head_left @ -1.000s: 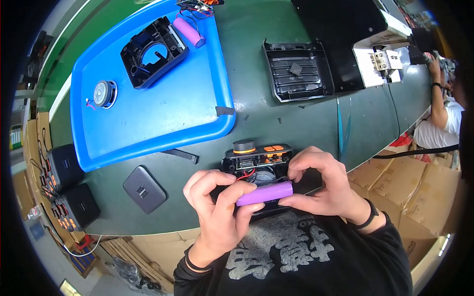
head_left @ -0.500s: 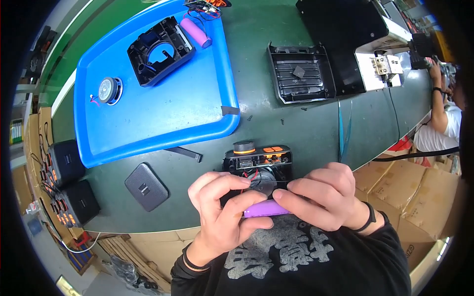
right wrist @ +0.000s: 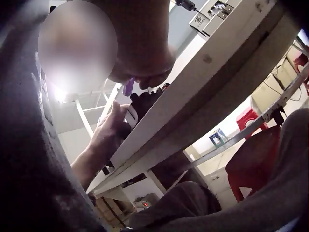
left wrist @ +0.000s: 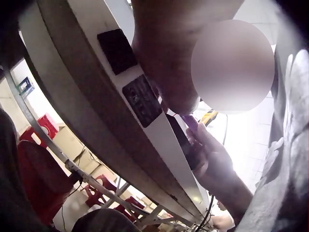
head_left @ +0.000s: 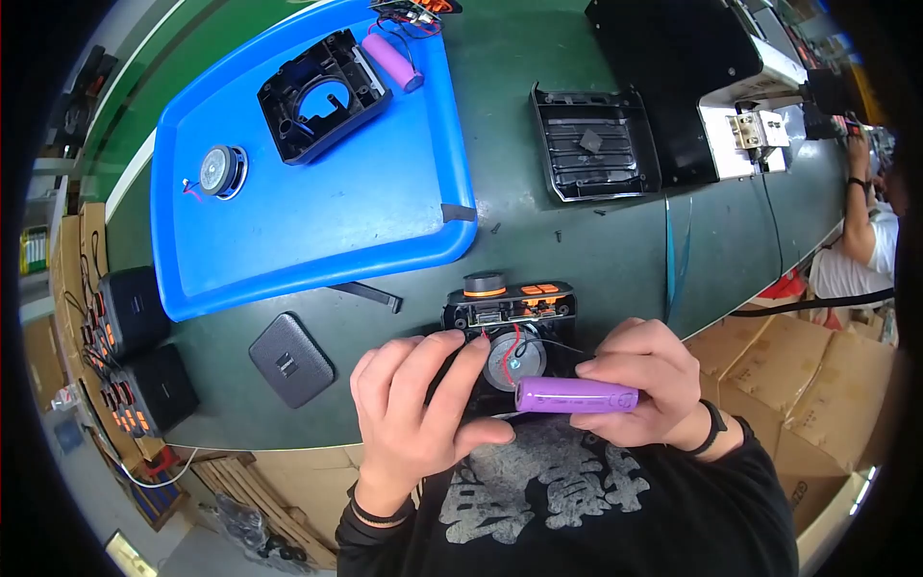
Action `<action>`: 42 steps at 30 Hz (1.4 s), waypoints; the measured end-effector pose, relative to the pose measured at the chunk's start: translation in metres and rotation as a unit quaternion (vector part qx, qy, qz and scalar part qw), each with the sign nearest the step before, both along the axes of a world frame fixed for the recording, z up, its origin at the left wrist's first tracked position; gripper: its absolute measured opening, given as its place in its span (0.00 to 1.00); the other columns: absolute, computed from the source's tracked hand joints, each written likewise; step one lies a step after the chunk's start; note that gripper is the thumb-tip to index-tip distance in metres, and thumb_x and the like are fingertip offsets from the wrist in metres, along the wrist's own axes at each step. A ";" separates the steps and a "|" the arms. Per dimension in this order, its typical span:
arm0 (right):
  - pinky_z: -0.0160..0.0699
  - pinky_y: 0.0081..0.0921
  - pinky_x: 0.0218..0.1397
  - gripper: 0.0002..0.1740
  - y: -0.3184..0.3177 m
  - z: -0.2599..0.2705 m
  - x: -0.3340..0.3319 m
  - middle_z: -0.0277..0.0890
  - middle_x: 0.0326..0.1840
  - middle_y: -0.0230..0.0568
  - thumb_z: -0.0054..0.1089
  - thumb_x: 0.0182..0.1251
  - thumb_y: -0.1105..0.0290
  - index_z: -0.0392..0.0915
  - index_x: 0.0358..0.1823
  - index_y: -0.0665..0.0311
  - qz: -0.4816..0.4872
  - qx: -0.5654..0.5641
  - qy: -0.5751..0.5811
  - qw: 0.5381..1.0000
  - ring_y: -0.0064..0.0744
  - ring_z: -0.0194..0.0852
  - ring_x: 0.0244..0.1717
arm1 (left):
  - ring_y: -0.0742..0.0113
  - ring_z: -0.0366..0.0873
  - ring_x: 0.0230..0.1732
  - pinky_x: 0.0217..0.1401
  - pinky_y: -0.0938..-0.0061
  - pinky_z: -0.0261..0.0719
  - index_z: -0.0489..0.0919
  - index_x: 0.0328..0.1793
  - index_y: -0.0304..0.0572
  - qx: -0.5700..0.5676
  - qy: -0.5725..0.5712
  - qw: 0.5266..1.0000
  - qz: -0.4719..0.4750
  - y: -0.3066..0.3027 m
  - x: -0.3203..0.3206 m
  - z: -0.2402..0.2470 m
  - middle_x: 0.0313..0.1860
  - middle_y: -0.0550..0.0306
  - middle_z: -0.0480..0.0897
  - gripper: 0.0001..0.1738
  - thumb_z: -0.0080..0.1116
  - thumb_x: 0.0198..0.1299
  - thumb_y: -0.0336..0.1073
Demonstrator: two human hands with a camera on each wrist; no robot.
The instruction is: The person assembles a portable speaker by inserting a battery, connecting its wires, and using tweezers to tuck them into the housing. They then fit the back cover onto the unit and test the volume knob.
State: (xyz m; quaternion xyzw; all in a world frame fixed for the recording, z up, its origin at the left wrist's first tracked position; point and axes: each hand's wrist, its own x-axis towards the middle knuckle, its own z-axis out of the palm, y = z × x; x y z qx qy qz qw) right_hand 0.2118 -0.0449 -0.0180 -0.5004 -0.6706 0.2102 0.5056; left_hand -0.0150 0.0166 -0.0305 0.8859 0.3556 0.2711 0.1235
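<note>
My right hand [head_left: 649, 385] pinches a purple cylindrical battery [head_left: 575, 395] between thumb and fingers, held level over the near edge of an opened black speaker unit [head_left: 510, 303]. Inside that unit sit a round speaker driver [head_left: 524, 363] and red and black wires; an orange-ringed knob [head_left: 484, 284] and orange buttons top its panel. My left hand [head_left: 409, 409] has its fingers reaching to the unit's left side, fingertips beside the red wire, thumb spread apart. In the right wrist view the battery [right wrist: 128, 87] shows as a small purple end.
A blue tray [head_left: 317, 288] holds a black housing [head_left: 322, 96], another speaker driver [head_left: 223, 171] and a purple battery [head_left: 392, 62]. A black cover [head_left: 596, 144] and screws lie right of it. A speaker grille [head_left: 291, 361] lies left; assembled units [head_left: 154, 389] stand farther left.
The left hand has let go of the battery and spread its fingers over the unit's left side. The right hand now holds the battery alone, shifted slightly right, its printed side in view.
</note>
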 end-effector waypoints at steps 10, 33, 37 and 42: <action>0.73 0.25 0.32 0.24 -0.007 -0.003 0.015 0.77 0.38 0.39 0.83 0.49 0.67 0.84 0.47 0.69 -0.007 -0.017 0.011 1.000 0.29 0.76 0.29 | 0.52 0.69 0.53 0.59 0.56 0.68 0.86 0.52 0.46 0.046 0.080 0.996 -0.015 0.005 0.002 0.002 0.52 0.54 0.78 0.39 0.52 0.58 0.74; 0.74 0.25 0.31 0.24 -0.003 -0.011 0.010 0.77 0.38 0.40 0.84 0.50 0.66 0.84 0.46 0.69 0.018 0.006 0.043 0.999 0.31 0.76 0.29 | 0.58 0.74 0.51 0.49 0.61 0.73 0.86 0.52 0.44 0.073 0.129 0.989 -0.008 -0.001 0.012 0.015 0.53 0.60 0.79 0.27 0.63 0.62 0.59; 0.75 0.25 0.31 0.24 -0.002 -0.012 0.011 0.78 0.38 0.39 0.84 0.49 0.65 0.85 0.46 0.69 0.021 0.009 0.043 0.999 0.31 0.76 0.30 | 0.58 0.75 0.52 0.48 0.62 0.73 0.86 0.52 0.44 0.073 0.140 0.987 -0.002 -0.001 0.014 0.018 0.53 0.60 0.79 0.25 0.65 0.62 0.56; 0.75 0.25 0.31 0.24 -0.001 -0.011 0.010 0.78 0.39 0.38 0.84 0.49 0.65 0.85 0.45 0.68 0.025 0.007 0.044 0.999 0.31 0.77 0.31 | 0.60 0.76 0.51 0.47 0.65 0.72 0.86 0.51 0.43 0.112 0.190 0.975 0.012 -0.006 0.020 0.025 0.52 0.61 0.80 0.21 0.59 0.68 0.53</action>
